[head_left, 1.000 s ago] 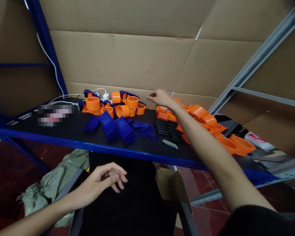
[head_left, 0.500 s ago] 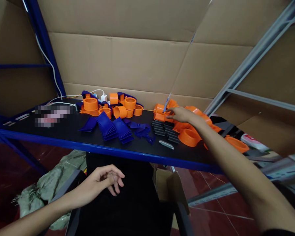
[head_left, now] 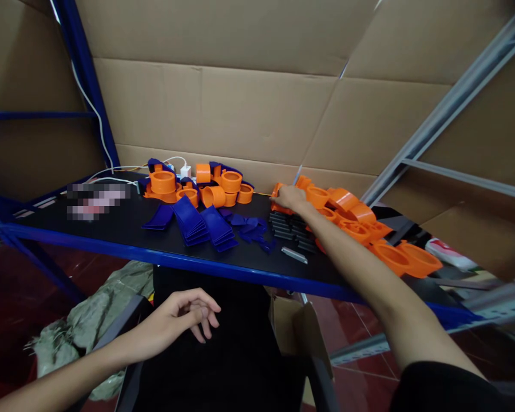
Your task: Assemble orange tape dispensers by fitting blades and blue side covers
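My right hand [head_left: 290, 197] reaches to the back of the black tabletop. Its fingers are closed around an orange plastic part [head_left: 277, 189] at the left end of a pile of orange ring-shaped parts [head_left: 347, 199]. The hand hides most of that part. Just below it lie rows of black strips [head_left: 283, 226], and nearer the edge a grey metal-looking strip [head_left: 294, 255]. My left hand [head_left: 189, 313] hangs over my lap, palm inward, loosely curled with the fingers apart and nothing in it.
Stacks of blue flat pieces [head_left: 191, 220] and small blue pieces [head_left: 253, 229] lie mid-table. Behind them stand orange and blue assemblies [head_left: 163, 182] beside a white plug [head_left: 186, 171]. A blue rail [head_left: 175, 262] edges the table; a cardboard box [head_left: 285, 317] sits below.
My right hand has moved slightly left and down, closing on the orange part. My left hand stays over my lap. The view has shifted a little.
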The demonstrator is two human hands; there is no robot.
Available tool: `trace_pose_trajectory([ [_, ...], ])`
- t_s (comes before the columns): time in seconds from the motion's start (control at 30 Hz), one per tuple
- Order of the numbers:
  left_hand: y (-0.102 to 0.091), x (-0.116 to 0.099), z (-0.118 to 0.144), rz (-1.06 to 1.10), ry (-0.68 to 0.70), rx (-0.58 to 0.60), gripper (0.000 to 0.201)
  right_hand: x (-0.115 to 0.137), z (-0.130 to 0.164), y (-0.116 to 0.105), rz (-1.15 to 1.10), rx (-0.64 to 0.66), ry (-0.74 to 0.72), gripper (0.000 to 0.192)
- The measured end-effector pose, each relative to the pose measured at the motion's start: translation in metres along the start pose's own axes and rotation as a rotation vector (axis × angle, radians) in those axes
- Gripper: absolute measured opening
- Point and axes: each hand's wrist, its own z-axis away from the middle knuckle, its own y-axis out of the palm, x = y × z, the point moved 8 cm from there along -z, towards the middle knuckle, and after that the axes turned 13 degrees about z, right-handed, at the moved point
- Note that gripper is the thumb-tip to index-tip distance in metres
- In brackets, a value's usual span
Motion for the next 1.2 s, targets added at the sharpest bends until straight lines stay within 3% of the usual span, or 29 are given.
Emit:
trace_pose_trajectory([
  [0.2,0.0,0.001,-0.001,0.015,-0.004,0.012,0.03,-0.002,0.005,-0.014,-0.095,-0.081,0.059,0.039],
  [0.37,0.0,0.003,0.0,0.066,-0.017,0.008,0.031,-0.023,0.023,-0.058,-0.198,-0.232,0.073,0.033],
  [0.47,0.003,0.005,-0.002,0.211,-0.038,0.044,0.041,-0.027,0.063,-0.091,-0.256,-0.387,0.003,0.032],
  [0.53,0.007,0.005,-0.004,0.365,-0.067,0.092,0.055,-0.012,0.113,-0.116,-0.325,-0.619,-0.188,0.027],
  [0.6,0.011,0.003,-0.006,0.513,-0.097,0.145,0.069,0.018,0.18,-0.133,-0.392,-0.853,-0.538,0.016],
  [0.67,0.014,-0.002,-0.006,0.624,-0.088,0.184,0.075,0.053,0.243,-0.131,-0.393,-0.923,-0.873,0.009],
  [0.77,0.018,-0.01,-0.004,0.705,-0.027,0.229,0.07,0.091,0.302,-0.12,-0.456,-0.926,-1.113,0.017],
  [0.87,0.021,-0.009,-0.001,0.677,0.001,0.221,0.052,0.124,0.331,-0.105,-0.381,-0.901,-1.267,0.025],
  [1.03,-0.001,-0.003,-0.001,0.654,0.075,-0.033,0.049,0.149,0.333,-0.093,-0.271,-0.795,-1.27,0.034],
  [1.2,-0.017,0.004,0.0,0.679,0.066,-0.246,0.041,0.147,0.339,-0.089,-0.295,-0.661,-1.342,0.042],
])
